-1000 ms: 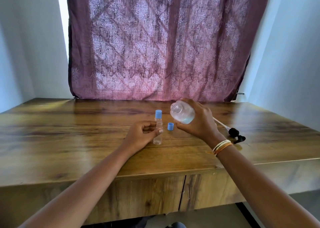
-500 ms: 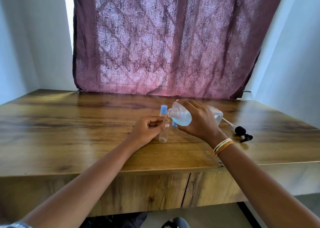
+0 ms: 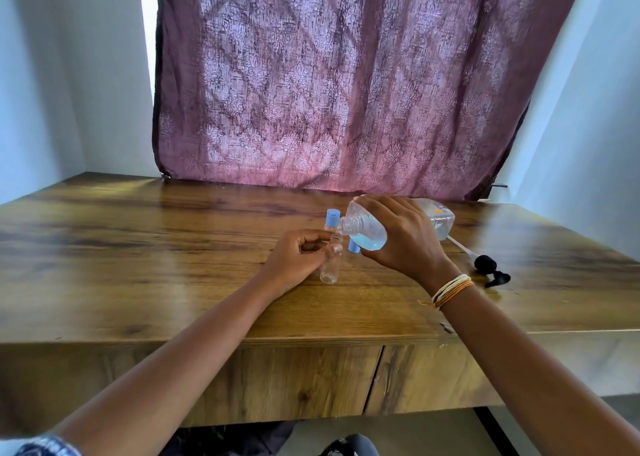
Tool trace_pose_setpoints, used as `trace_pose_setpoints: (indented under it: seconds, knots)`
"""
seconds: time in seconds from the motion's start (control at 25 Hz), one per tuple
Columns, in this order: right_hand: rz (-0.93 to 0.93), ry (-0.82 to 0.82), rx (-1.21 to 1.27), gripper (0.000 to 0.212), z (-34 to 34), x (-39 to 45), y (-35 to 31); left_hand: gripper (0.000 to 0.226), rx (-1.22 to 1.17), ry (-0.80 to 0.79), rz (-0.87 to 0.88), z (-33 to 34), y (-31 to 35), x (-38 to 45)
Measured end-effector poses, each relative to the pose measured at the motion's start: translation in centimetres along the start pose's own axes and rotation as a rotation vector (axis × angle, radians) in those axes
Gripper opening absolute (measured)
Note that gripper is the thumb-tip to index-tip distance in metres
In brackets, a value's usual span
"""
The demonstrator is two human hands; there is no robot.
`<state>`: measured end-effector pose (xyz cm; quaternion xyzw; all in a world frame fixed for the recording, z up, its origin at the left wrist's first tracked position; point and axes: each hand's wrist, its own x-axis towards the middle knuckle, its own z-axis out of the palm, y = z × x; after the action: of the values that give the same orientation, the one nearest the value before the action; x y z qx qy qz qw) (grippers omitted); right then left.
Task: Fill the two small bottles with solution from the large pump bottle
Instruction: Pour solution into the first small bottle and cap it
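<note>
While the right hand (image 3: 405, 241) wraps over the large bottle (image 3: 381, 227) and tips it nearly flat, the open neck points left and sits right above the mouth of a small uncapped bottle (image 3: 330, 265). Pale blue solution has pooled in the lower shoulder of the large bottle, close to the neck. Its base, with an orange mark on the label, juts out behind the knuckles toward the curtain (image 3: 346, 85).

The left hand (image 3: 298, 265) pinches the small uncapped bottle near its top, thumb and fingertips closed around the neck, and the bottle stands upright on the desk (image 3: 138, 248). It looks clear; whether any liquid is inside, I cannot tell. Just behind it stands a second small bottle (image 3: 330, 222), wearing a blue cap. A loose blue cap (image 3: 353, 246) lies on the desk between the two hands, partly hidden under the tilted bottle.

Off to the right, well apart from the hands, the black pump head (image 3: 488, 268) lies on its side with its white tube stretching back toward the large bottle. Thread bracelets (image 3: 450, 289) circle the right wrist.
</note>
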<state>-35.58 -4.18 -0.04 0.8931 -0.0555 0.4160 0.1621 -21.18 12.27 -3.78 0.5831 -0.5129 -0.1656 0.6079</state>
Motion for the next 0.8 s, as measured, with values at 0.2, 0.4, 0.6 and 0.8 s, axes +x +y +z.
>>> trace_pose_setpoints:
  seconds: [0.2, 0.4, 0.6, 0.8]
  knots:
    - [-0.026, 0.011, -0.026, 0.059, -0.21, -0.18, 0.09, 0.027, -0.015, 0.004, -0.019, -0.08, -0.25, 0.05]
    - [-0.030, 0.037, -0.019, 0.054, -0.07, -0.21, 0.07, 0.027, -0.017, 0.002, -0.033, -0.08, -0.62, 0.13]
    - [-0.040, 0.024, -0.040, 0.056, -0.08, -0.17, 0.35, 0.038, -0.001, -0.018, -0.026, -0.12, -0.36, -0.05]
    - [-0.052, 0.032, -0.048, 0.054, -0.02, 0.03, 0.32, 0.047, 0.023, -0.016, -0.017, -0.08, -0.36, 0.00]
